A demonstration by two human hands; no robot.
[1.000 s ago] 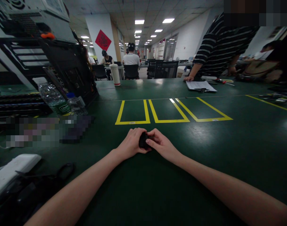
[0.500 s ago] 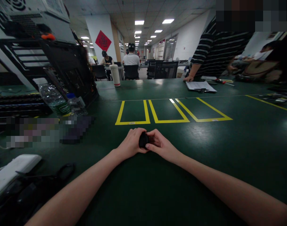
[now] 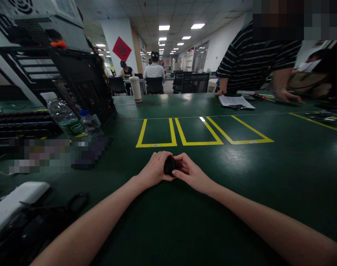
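Observation:
A small black rounded object [image 3: 169,166], its kind too dark to make out, sits between my two hands low over the green table [image 3: 168,221]. My left hand [image 3: 155,168] is closed around its left side, thumb below and fingers over the top. From the right, my right hand [image 3: 191,170] pinches it with thumb and fingertips. The fingers cover much of its surface. Just beyond my hands, yellow tape outlines [image 3: 156,145] mark three areas on the tabletop.
To the left are plastic bottles [image 3: 63,116], an opened computer case [image 3: 82,81], a white power strip [image 3: 24,197] and black cables [image 3: 43,225]. A white cup [image 3: 135,89] and a clipboard with papers [image 3: 236,102] stand farther back. A person in a striped shirt [image 3: 248,61] leans on the far edge.
My hands and the black object stay nearly still. Across the table, the person in the striped shirt has shifted, and that person's other hand now rests on the tabletop at the right.

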